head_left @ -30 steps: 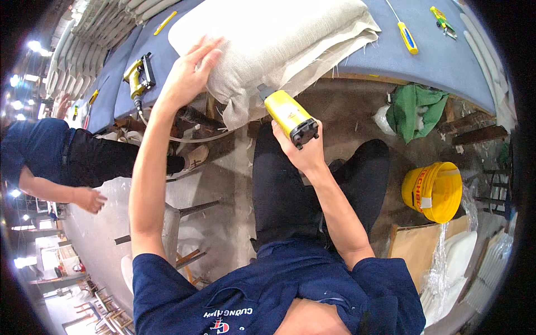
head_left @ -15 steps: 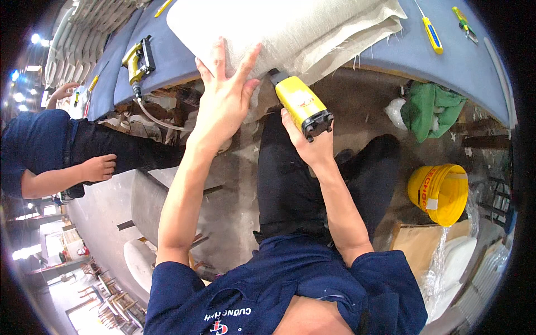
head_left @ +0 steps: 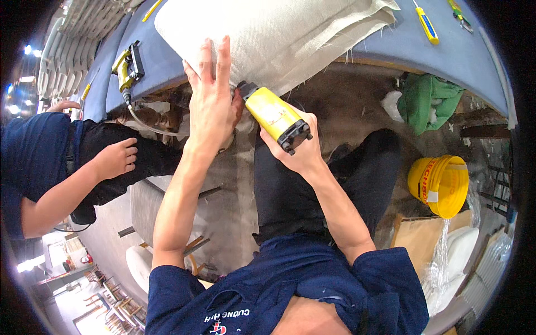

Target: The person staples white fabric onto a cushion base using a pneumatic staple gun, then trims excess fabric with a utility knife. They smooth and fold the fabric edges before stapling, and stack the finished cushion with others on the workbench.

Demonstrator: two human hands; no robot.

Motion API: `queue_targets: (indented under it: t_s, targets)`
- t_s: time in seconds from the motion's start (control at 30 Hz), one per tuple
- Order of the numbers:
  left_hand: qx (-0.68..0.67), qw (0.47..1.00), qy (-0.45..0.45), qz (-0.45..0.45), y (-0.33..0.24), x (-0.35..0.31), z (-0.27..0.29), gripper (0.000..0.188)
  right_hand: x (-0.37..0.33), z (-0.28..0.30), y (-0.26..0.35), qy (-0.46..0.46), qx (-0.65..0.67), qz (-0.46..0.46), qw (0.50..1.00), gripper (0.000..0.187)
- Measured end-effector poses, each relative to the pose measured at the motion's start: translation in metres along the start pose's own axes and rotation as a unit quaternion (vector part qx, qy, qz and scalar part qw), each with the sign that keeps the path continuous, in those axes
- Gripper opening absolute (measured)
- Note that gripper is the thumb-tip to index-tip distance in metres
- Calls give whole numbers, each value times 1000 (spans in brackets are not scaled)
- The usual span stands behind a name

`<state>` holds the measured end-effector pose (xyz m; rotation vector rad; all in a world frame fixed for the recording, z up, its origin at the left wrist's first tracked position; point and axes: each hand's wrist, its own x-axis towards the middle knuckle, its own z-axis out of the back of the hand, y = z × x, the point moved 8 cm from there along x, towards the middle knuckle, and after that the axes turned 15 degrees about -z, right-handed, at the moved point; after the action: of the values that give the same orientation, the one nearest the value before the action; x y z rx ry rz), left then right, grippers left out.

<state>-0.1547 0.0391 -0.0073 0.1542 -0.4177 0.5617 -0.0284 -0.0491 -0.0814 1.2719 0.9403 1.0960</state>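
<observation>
A cream, woven-fabric-covered panel (head_left: 279, 39) lies at the table's near edge, its loose fabric frayed along the right side. My left hand (head_left: 211, 103) lies on its near left part with the fingers stretched out, the thumb down by the near edge. In my right hand (head_left: 298, 148) is a yellow and black staple gun (head_left: 273, 114). Its black nose meets the near edge of the fabric close to my left thumb; the exact contact point is hard to make out. The fingers round the gun's handle are mostly hidden beneath its body.
On the blue-grey padded table (head_left: 368, 44) lie a second staple gun (head_left: 128, 67) with a hose, a yellow-handled screwdriver (head_left: 427, 25) and green-handled pliers (head_left: 460, 17). A co-worker (head_left: 39, 162) stands at left. A green cloth (head_left: 430, 103) and yellow bucket (head_left: 438, 184) are at right.
The staple gun has moved left along the panel's edge, closer to my left hand. My left fingers have drawn closer together, and the panel sits slightly further left. The co-worker's near hand has risen.
</observation>
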Motion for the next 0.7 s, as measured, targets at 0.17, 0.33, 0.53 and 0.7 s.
queue_targets:
  t_s: [0.17, 0.33, 0.53, 0.7]
  targets:
    - [-3, 999, -38, -6, 5, -1, 1, 106, -2, 1, 9, 3, -2, 42, 999, 31]
    - [-9, 999, -36, 0, 5, -2, 0, 99, -2, -2, 13, 11, -4, 30, 999, 32]
    - [18, 999, -43, -2, 2, -5, -2, 103, -3, -4, 15, 18, -2, 40, 999, 34]
    - [38, 999, -19, -12, 2, -7, -2, 99, 1, -7, -4, 20, 80, 52, 995, 29]
